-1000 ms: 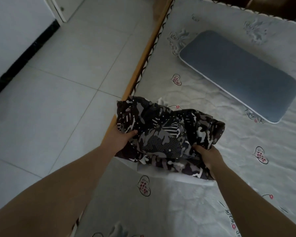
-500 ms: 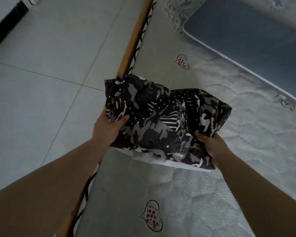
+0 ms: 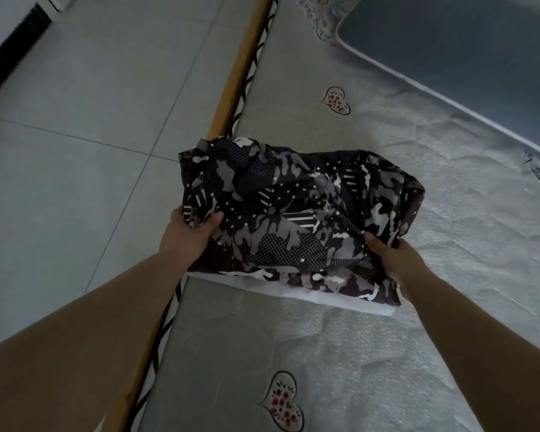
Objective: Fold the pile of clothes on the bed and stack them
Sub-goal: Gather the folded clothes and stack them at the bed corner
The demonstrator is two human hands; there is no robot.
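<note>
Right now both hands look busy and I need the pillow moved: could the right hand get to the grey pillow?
Probably not yet: the right hand grips the patterned garment. Bare bedsheet lies between it and the grey pillow.

Matt patterned cloth garment (image 3: pixel 293 219), crinkled quilted bedsheet (image 3: pixel 371 353), wooden bedframe (image 3: pixel 234 79), smooth floor tiles (image 3: pixel 91 88).
</note>
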